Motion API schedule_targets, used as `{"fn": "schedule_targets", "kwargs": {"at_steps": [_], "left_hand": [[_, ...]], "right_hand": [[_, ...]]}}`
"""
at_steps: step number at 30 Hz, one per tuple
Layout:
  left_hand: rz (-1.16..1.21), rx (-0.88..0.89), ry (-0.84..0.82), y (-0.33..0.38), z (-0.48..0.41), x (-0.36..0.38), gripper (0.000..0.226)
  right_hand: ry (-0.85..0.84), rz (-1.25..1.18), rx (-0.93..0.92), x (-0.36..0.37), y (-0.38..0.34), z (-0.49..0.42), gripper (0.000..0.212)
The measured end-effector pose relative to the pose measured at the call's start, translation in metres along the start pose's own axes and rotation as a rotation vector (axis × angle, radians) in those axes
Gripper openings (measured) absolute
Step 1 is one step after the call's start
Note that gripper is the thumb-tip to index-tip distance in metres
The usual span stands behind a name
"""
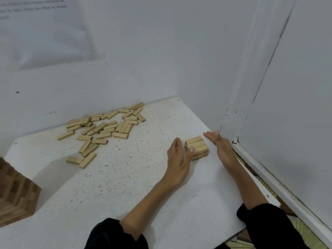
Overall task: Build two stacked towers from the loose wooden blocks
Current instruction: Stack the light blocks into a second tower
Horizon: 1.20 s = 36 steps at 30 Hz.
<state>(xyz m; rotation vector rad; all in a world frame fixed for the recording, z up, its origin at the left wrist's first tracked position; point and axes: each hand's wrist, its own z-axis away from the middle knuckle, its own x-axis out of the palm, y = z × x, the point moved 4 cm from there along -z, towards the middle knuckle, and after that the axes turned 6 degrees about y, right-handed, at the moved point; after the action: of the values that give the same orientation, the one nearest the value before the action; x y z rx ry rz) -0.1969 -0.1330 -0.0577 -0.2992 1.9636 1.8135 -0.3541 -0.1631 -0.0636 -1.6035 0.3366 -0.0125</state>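
A short stack of wooden blocks (196,147), two layers high, stands on the white table (125,177) near its right edge. My left hand (177,159) lies flat beside the stack's left side, fingers straight, thumb touching the front block. My right hand (221,145) is stretched out just right of the stack, fingers straight, edge down on the table. A scattered pile of loose wooden blocks (102,130) lies at the back left of the table, against the wall. A tall finished tower of blocks (16,193) shows at the left edge.
White walls close in behind and to the right. The table's right edge (251,178) runs close to the wall, with a narrow gap beside it. A paper sheet (45,29) hangs on the back wall.
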Motion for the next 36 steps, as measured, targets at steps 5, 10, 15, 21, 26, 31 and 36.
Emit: {"fn": "schedule_targets", "kwargs": {"at_steps": [5, 10, 15, 21, 26, 31, 36], "left_hand": [[-0.126, 0.022, -0.022, 0.000, 0.004, 0.009, 0.082], [-0.268, 0.075, -0.020, -0.006, 0.002, 0.013, 0.096], [-0.273, 0.081, -0.012, -0.005, 0.003, 0.012, 0.102], [-0.287, 0.093, -0.009, -0.004, 0.004, 0.013, 0.102], [-0.293, 0.096, -0.016, -0.005, 0.004, 0.014, 0.095], [-0.321, 0.129, -0.009, -0.005, 0.004, 0.015, 0.117], [-0.318, 0.144, 0.006, -0.007, 0.004, 0.016, 0.121]], "right_hand": [[0.038, 0.002, -0.049, 0.003, 0.000, 0.000, 0.040], [0.056, -0.013, -0.091, 0.004, -0.003, 0.002, 0.030], [0.069, 0.025, -0.112, 0.002, 0.001, 0.001, 0.035], [0.079, 0.050, -0.137, 0.002, -0.002, 0.001, 0.044], [0.109, 0.049, -0.153, -0.001, -0.003, 0.003, 0.039], [0.105, 0.052, -0.133, 0.000, -0.006, 0.006, 0.039], [0.115, 0.061, -0.132, 0.000, -0.010, 0.008, 0.040]]}}
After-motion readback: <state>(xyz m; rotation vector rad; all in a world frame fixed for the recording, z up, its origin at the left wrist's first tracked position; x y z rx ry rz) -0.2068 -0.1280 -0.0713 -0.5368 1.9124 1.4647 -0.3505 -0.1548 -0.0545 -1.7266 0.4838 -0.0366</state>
